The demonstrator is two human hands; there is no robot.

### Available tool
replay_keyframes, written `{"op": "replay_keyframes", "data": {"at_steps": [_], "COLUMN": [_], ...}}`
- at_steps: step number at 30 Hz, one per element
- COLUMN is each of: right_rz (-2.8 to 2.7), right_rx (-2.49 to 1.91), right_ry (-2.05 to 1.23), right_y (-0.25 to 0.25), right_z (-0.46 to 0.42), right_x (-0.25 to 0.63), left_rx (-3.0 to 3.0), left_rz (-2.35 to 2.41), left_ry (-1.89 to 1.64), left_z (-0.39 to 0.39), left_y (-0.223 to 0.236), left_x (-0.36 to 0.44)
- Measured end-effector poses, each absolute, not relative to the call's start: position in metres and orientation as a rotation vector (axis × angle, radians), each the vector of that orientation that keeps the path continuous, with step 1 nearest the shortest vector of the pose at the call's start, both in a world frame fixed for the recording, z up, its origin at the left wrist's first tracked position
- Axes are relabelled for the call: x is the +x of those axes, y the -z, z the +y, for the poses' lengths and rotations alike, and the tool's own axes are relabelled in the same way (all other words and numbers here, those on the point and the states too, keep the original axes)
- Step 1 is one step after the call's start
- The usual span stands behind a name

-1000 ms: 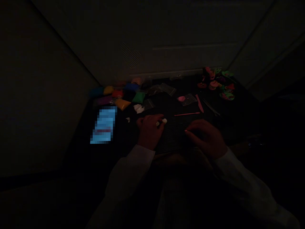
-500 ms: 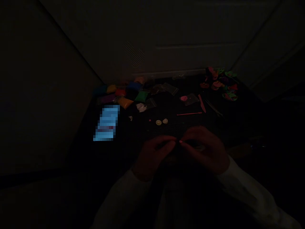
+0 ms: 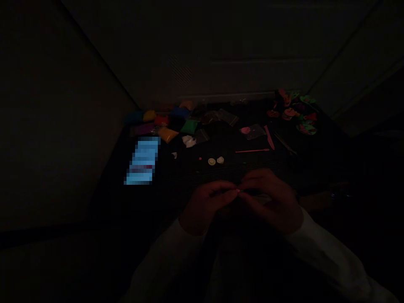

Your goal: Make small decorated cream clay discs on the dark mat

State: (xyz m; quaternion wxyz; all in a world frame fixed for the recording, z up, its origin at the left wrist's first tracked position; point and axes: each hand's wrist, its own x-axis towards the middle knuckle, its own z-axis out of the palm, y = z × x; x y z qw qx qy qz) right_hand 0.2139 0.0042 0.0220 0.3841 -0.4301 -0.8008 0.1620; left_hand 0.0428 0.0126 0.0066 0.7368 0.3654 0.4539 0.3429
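The scene is very dark. My left hand [image 3: 206, 204] and my right hand [image 3: 271, 200] meet at the fingertips over the front of the dark table. Between their pinched thumbs and forefingers is a tiny pink piece of modelling clay [image 3: 238, 191]; its exact shape is too small to tell. Just beyond my hands lie two small pale round clay pieces [image 3: 211, 161], side by side, and a pink dot of clay [image 3: 200, 158]. A thin pink stick tool [image 3: 252, 150] and a pink plastic knife [image 3: 269, 137] rest behind my right hand.
A glowing blurred screen [image 3: 143, 160] lies at the left. Several coloured clay packets [image 3: 168, 135] line the back left, with white clay [image 3: 189, 141] near them. A clear bag with pink clay [image 3: 245, 131] lies mid-right. Colourful clay shapes [image 3: 288, 113] are heaped at the back right.
My hands have come together at the fingertips, where a small gap was before. The pink piece was at my right fingertips and is now between both hands. The view has shifted slightly.
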Motion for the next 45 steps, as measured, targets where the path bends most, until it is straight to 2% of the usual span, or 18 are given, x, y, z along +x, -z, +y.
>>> {"op": "replay_keyframes", "data": {"at_steps": [45], "right_rz": [-2.060], "right_rx": [-1.091], "right_ry": [-0.331], "right_y": [-0.0221], "right_z": [0.0064], "right_x": [0.2136], "left_rx": [0.677], "left_rz": [0.985], "left_ry": [-0.830], "left_z": [0.0130], "left_y": [-0.0019], "left_x": [0.0485]}}
